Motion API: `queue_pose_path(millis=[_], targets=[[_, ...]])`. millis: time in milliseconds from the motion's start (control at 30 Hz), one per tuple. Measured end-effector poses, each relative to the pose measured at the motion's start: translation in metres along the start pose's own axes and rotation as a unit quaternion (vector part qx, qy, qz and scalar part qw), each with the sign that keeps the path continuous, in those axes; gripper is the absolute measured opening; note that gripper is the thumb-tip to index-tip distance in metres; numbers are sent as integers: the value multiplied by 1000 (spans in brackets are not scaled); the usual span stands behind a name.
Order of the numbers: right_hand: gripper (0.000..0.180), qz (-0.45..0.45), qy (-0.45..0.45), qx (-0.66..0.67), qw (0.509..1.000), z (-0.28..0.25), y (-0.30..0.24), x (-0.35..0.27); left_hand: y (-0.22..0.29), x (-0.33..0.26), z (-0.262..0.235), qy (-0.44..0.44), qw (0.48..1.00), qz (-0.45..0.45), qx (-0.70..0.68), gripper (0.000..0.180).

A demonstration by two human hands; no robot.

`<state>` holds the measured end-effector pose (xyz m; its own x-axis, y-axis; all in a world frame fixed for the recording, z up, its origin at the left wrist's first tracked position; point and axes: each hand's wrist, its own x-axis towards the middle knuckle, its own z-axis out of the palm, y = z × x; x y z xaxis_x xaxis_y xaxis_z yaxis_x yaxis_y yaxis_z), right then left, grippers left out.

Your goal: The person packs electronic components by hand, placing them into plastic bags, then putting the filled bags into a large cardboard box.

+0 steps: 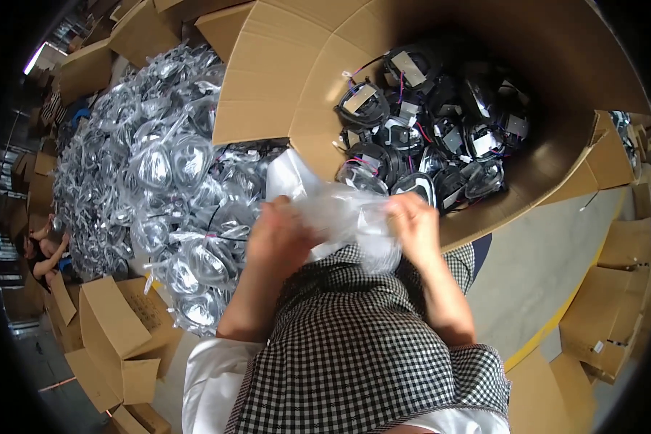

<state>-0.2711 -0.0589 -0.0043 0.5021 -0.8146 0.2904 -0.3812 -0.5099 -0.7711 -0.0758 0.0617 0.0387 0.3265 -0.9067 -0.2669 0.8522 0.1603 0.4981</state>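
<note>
A crumpled clear plastic bag (336, 210) is stretched between my two hands in front of my checked apron. My left hand (282, 235), blurred by motion, is closed on one side of it. On the other side my right hand (414, 223) pinches the bag with thumb and fingers. Its lower part hangs down between the hands. A whitish translucent sheet (291, 176) stands up beyond my left hand; I cannot tell whether it is part of the same bag. Whether anything is inside the bag is unclear.
Beyond my hands, a large cardboard box (267, 79) holds many black rounded parts (401, 134) with coloured wires. A big heap of clear-bagged parts (152, 166) lies at left. Open cartons (116, 333) stand lower left, more cartons (604, 304) at right. Another person (47, 253) is far left.
</note>
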Motion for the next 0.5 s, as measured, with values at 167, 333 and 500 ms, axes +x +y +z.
queue_pose_path(millis=[167, 333, 500], targets=[[50, 217, -197, -231, 928, -45, 53, -10, 23, 40, -30, -176, 962, -157, -140, 27], [74, -127, -131, -143, 973, -37, -29, 45, -20, 93, 13, -310, 777, -70, 543, 19], [10, 60, -158, -312, 935, -51, 60, 87, -37, 215, -51, -113, 470, 221, 847, 18]])
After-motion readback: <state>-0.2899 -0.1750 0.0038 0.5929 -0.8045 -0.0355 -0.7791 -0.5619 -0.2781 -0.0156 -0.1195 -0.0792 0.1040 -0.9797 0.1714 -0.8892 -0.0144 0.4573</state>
